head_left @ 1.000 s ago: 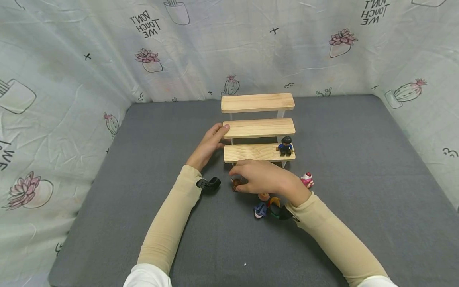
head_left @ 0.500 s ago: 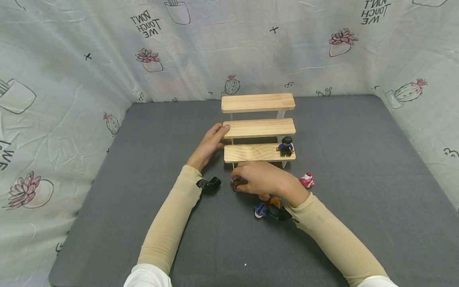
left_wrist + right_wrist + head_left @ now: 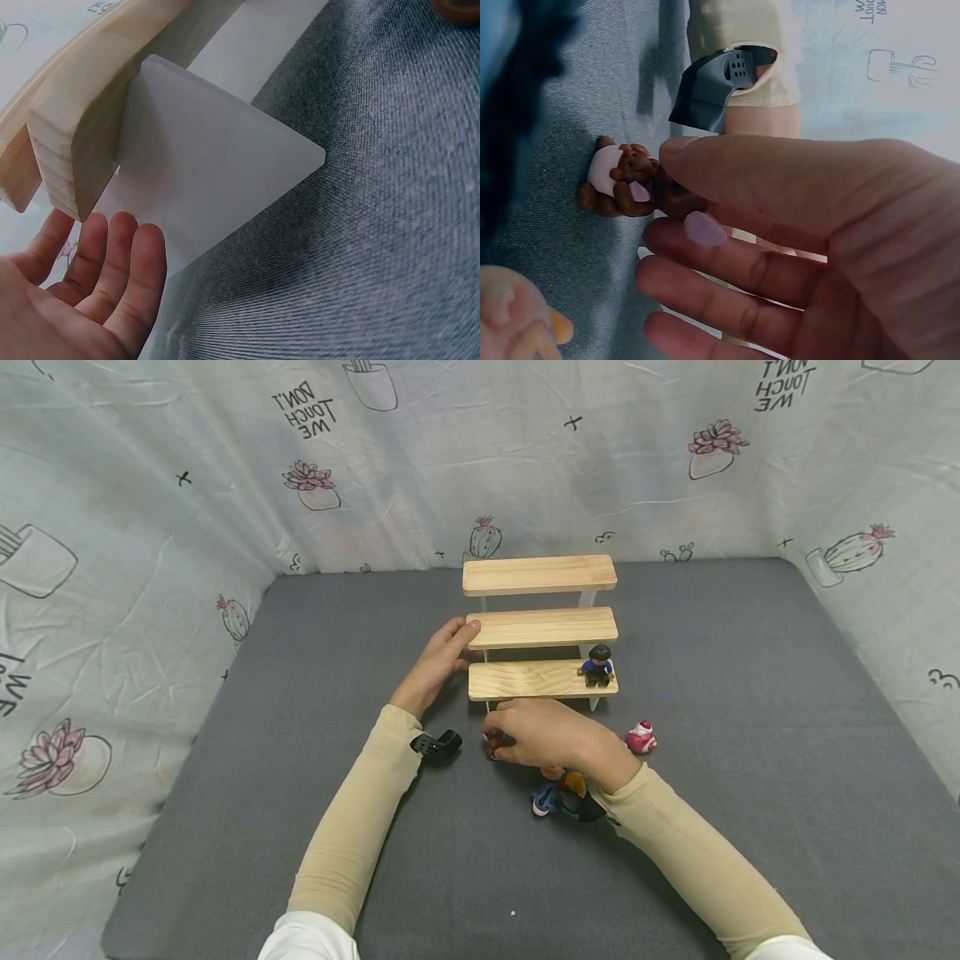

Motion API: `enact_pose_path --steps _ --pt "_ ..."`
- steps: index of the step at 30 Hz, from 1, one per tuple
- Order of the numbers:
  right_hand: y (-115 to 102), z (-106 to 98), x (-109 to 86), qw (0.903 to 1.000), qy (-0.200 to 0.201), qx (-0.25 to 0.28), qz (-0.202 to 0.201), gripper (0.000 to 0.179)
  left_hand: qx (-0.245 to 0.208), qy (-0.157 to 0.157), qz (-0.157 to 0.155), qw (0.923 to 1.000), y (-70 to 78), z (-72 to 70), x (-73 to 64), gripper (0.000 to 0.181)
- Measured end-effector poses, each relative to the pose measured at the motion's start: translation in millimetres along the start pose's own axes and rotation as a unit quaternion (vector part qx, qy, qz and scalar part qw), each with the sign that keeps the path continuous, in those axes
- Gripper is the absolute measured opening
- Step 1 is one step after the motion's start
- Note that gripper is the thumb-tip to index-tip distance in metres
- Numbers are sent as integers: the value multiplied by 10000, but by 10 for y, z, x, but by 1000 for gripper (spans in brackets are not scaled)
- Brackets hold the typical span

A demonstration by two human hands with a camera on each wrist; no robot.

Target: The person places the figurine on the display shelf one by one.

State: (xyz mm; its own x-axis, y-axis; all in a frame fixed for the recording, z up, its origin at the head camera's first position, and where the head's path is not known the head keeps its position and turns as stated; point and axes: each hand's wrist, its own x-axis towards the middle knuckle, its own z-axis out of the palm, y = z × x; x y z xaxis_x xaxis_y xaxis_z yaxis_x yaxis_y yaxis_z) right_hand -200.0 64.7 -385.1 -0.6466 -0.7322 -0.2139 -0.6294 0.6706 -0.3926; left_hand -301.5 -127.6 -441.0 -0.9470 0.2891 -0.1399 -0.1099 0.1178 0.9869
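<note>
A stand with three wooden shelves [image 3: 540,628] and translucent side supports is at the table's middle. My left hand [image 3: 435,664] holds the left end of its middle shelf, thumb on top; in the left wrist view, curled fingers [image 3: 150,255] lie by the board's end. In front of the stand, my right hand [image 3: 551,732] pinches a small brown bear figurine [image 3: 671,191] between thumb and index finger. The bear has pale pink parts and is low at the table; the hand partly covers it. A dark-haired toy figure [image 3: 597,668] in blue sits on the lowest shelf's right end.
A pink and white figurine [image 3: 641,737] stands on the grey table [image 3: 750,710], right of my right hand. Under the right wrist lie a blue figurine [image 3: 544,799] and an orange-yellow one [image 3: 575,782], partly hidden. A printed cloth [image 3: 420,468] walls the back and sides.
My right thumb and fingers have closed in on the bear, and the right wrist has shifted very slightly. The left hand, stand and other figures have not moved.
</note>
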Motion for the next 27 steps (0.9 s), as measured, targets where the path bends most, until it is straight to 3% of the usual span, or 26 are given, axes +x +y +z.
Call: enact_pose_path --steps 27 --pt "21 -55 -8 9995 42 308 77 16 51 12 -44 10000 -1 3 7 56"
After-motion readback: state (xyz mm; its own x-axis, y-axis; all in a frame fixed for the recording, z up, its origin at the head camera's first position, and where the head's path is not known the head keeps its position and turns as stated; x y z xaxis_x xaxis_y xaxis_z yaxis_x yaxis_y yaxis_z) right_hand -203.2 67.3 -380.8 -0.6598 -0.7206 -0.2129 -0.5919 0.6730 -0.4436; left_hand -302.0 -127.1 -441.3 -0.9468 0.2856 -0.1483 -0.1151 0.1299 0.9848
